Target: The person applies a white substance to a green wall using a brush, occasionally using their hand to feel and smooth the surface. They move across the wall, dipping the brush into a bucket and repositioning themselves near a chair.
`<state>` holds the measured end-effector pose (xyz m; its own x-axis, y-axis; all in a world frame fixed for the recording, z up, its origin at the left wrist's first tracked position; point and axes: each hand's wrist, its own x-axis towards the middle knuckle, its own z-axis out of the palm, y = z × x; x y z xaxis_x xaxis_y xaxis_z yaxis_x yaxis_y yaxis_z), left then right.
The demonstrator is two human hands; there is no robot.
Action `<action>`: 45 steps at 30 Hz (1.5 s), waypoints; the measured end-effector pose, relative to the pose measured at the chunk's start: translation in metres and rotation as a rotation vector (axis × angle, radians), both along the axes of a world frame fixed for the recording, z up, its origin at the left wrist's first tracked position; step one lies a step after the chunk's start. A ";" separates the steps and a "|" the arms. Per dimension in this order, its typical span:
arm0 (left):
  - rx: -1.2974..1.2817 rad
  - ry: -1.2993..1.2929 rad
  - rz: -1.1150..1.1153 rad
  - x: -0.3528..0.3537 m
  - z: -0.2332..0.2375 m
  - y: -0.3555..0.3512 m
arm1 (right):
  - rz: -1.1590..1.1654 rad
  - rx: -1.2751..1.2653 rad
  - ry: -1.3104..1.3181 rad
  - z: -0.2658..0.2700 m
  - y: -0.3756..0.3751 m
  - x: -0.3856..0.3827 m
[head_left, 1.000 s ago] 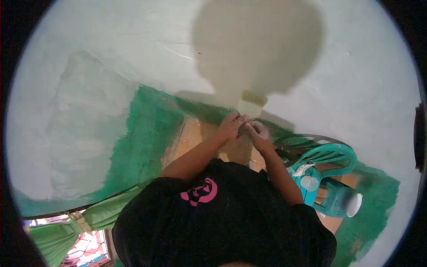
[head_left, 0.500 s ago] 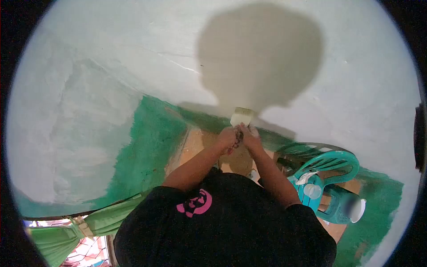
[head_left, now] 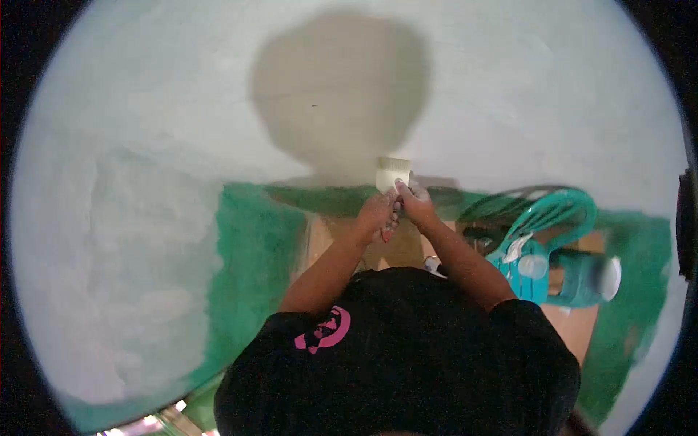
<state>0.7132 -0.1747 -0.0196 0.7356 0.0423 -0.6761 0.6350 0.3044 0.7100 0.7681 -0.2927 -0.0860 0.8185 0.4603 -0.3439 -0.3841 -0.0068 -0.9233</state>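
Observation:
A wide paintbrush [head_left: 393, 173] with pale bristles is held upright in front of the wall [head_left: 494, 109]. My left hand [head_left: 377, 212] is wrapped round its handle, whose reddish end shows below the fingers. Higher up, near the base of the brush head, my right hand [head_left: 416, 201] grips it too, with the thumb against it. Both hands touch each other and look smeared with paint. The bristles are over the whitish part of the wall, just above the green band [head_left: 254, 225]; whether they touch it I cannot tell.
At the right stands a turquoise plastic chair [head_left: 563, 218] with a white cup or lid [head_left: 533, 267] and a crumpled cloth [head_left: 516, 247] on it. Beside it lies a teal container [head_left: 578, 280]. A green curtain [head_left: 203, 407] hangs at the lower left.
The view has turned, so the chair sits higher and the curtain has mostly left the frame. My head's shadow has shifted left. Both hands still hold the brush, now slightly higher in view.

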 end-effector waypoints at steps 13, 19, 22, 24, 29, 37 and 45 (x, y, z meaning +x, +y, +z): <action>0.677 -0.216 -1.063 0.019 0.060 -0.055 | -0.360 -0.751 -1.129 0.061 -0.069 -0.063; 0.724 -0.807 -1.317 0.033 0.052 -0.054 | -0.550 -0.544 -0.948 0.017 -0.079 -0.057; 0.288 -0.684 -1.152 0.048 0.020 -0.052 | -0.817 -0.340 -0.792 0.011 -0.091 -0.049; 0.333 -0.686 -1.167 0.059 0.007 -0.047 | -1.044 -0.268 -0.785 0.015 -0.099 -0.036; 0.491 -0.573 -1.177 0.077 0.038 -0.013 | -1.424 0.209 -0.832 0.100 -0.090 -0.008; 0.690 -0.564 -1.289 0.102 0.034 -0.050 | -1.551 0.193 -0.015 0.008 -0.100 0.011; 0.779 -0.511 -1.345 0.119 0.045 -0.099 | -1.425 0.168 -0.712 0.171 -0.155 -0.004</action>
<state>0.8326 -0.2734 0.0250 0.6503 -0.5820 -0.4883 -0.2038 -0.7528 0.6259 0.7645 -0.4476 0.0851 0.5568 -0.7919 0.2506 0.5008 0.0793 -0.8620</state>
